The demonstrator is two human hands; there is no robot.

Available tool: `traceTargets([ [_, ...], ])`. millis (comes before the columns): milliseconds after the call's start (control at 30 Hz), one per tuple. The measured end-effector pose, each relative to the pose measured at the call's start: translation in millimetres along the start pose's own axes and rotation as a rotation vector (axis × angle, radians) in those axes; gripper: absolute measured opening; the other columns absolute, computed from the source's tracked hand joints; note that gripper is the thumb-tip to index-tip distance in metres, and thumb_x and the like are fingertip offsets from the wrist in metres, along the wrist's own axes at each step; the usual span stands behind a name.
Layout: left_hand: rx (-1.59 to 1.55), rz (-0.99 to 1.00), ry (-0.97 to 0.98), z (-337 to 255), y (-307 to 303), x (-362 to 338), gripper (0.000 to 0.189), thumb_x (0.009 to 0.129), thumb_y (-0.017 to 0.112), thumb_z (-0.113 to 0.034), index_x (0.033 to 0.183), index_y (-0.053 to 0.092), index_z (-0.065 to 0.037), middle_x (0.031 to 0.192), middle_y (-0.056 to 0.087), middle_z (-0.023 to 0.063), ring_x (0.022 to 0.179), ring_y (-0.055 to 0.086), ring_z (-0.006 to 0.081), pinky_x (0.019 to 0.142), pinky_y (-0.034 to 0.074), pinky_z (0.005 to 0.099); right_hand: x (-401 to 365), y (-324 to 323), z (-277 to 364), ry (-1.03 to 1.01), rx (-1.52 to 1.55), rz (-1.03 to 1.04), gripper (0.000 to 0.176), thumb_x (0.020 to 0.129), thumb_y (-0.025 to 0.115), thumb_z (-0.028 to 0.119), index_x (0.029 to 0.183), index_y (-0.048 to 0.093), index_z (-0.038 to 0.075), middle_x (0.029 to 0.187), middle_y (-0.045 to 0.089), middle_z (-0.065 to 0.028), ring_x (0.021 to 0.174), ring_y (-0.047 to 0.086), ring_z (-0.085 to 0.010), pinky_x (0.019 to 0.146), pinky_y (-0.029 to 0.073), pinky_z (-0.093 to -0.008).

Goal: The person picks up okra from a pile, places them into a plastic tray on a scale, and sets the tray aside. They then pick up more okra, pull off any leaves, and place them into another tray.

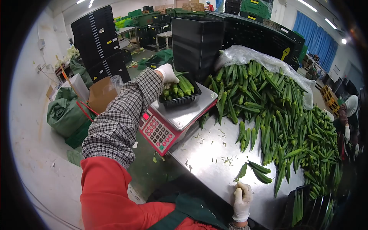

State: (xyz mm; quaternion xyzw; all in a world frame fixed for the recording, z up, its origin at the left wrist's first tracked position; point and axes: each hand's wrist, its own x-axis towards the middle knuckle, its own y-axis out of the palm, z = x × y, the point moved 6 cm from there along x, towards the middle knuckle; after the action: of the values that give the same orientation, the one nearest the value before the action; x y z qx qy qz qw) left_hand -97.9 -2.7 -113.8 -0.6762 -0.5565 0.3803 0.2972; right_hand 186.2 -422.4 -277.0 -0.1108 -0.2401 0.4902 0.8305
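In the head view, my left hand (167, 74), in a white glove, reaches over the black plastic tray (180, 100) and lies on the okra pods (185, 86) inside it. Its fingers bend down over the far left part of the pods; I cannot tell how far open they are, or whether they grip a pod. The pods lie side by side, their long axes running away from me and leaning left, with the thick stem ends towards me. The tray's own long axis runs roughly left to right, and it sits on the metal pan of the red-and-white scale (158, 132).

My right hand (242, 197), also gloved in white, is at the near edge of the tabletop (209, 153), its fingers curled in and narrow. Just beyond them is a green leafy piece (241, 172), slanting up and right; I cannot tell whether they touch it. Two loose okra pods (260, 171) lie beside that piece, pointing right and towards me. The large okra heap (276, 103) spreads over the right side, partly under clear plastic (260, 57).
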Motion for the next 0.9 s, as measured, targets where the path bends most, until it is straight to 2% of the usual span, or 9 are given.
traceTargets([
  [67,0.022,0.014,0.007,-1,2,2,0.024,0.073,0.073,-0.009,0.079,0.064,0.012,0.063,0.061,0.0124,0.047,0.06,0.0195,0.038,0.046,0.0304,0,-1,1,0.006,-0.004,-0.005,0.017,0.085,0.053,0.004,0.098,0.062,-0.003,0.086,0.058,-0.0083,0.067,0.051,-0.0131,0.065,0.044,-0.0261],
  [200,0.133,-0.052,0.111,-12,-6,-11,0.013,0.07,0.067,-0.005,0.071,0.061,0.007,0.061,0.061,0.0098,0.046,0.06,0.0167,0.038,0.046,0.0293,-1,-1,-2,0.032,0.034,-0.018,0.017,0.086,0.053,0.005,0.098,0.062,-0.003,0.087,0.058,-0.0081,0.067,0.051,-0.0125,0.065,0.044,-0.0256],
  [233,0.074,-0.006,0.104,-10,-13,-16,0.022,0.07,0.07,-0.01,0.078,0.064,0.01,0.069,0.064,0.0114,0.046,0.058,0.0162,0.044,0.049,0.0294,-1,-2,-2,0.025,0.026,-0.017,0.017,0.086,0.053,0.005,0.098,0.062,-0.003,0.087,0.058,-0.0081,0.067,0.051,-0.0125,0.064,0.044,-0.0255],
  [267,-0.058,0.02,0.042,-5,-23,-24,0.013,0.072,0.066,-0.005,0.074,0.061,0.007,0.059,0.059,0.0085,0.044,0.057,0.0137,0.036,0.044,0.0275,-1,-2,-1,0.02,0.02,-0.013,0.017,0.086,0.053,0.005,0.098,0.062,-0.003,0.087,0.058,-0.0081,0.067,0.051,-0.0125,0.064,0.044,-0.0255],
  [367,-0.112,0.071,0.04,7,-56,-44,0.011,0.076,0.062,-0.004,0.079,0.061,0.006,0.058,0.058,0.0075,0.042,0.054,0.0103,0.035,0.042,0.0234,-2,-2,-3,0.009,0.021,-0.009,0.017,0.086,0.053,0.005,0.099,0.062,-0.003,0.088,0.058,-0.008,0.066,0.051,-0.0125,0.063,0.044,-0.0253],
  [500,-0.592,0.053,0.227,28,-89,-57,0.014,0.084,0.058,-0.01,0.08,0.059,0.003,0.064,0.06,0.0074,0.042,0.053,0.0118,0.039,0.043,0.022,0,1,-3,0.023,0.031,0.003,0.018,0.086,0.053,0.004,0.099,0.062,-0.002,0.088,0.057,-0.0078,0.066,0.051,-0.0124,0.062,0.044,-0.0251],
  [667,-1.183,0.102,0.323,43,-95,-57,0.018,0.088,0.053,-0.014,0.097,0.056,0.002,0.087,0.063,0.0117,0.073,0.062,0.018,0.049,0.051,0.0241,-1,1,-1,-0.007,0.031,-0.005,0.02,0.085,0.053,0.003,0.101,0.063,-0.003,0.087,0.058,-0.0081,0.067,0.051,-0.0127,0.063,0.044,-0.0253],
  [767,-1.36,0.0,0.347,43,-92,-59,0.021,0.09,0.052,-0.018,0.097,0.057,0.002,0.09,0.063,0.0123,0.074,0.063,0.0208,0.052,0.055,0.0257,-1,1,-3,0.012,0.028,-0.002,0.021,0.085,0.052,0.002,0.102,0.062,-0.004,0.087,0.058,-0.0082,0.068,0.052,-0.013,0.063,0.044,-0.0256],
  [900,-1.452,0.155,0.395,41,-72,-55,0.029,0.092,0.056,-0.021,0.107,0.05,0.003,0.092,0.059,0.014,0.075,0.063,0.0186,0.054,0.058,0.0237,0,1,-2,0.002,0.008,-0.004,0.021,0.085,0.051,0.001,0.101,0.062,-0.004,0.087,0.058,-0.0084,0.068,0.052,-0.0129,0.064,0.044,-0.0259],
])
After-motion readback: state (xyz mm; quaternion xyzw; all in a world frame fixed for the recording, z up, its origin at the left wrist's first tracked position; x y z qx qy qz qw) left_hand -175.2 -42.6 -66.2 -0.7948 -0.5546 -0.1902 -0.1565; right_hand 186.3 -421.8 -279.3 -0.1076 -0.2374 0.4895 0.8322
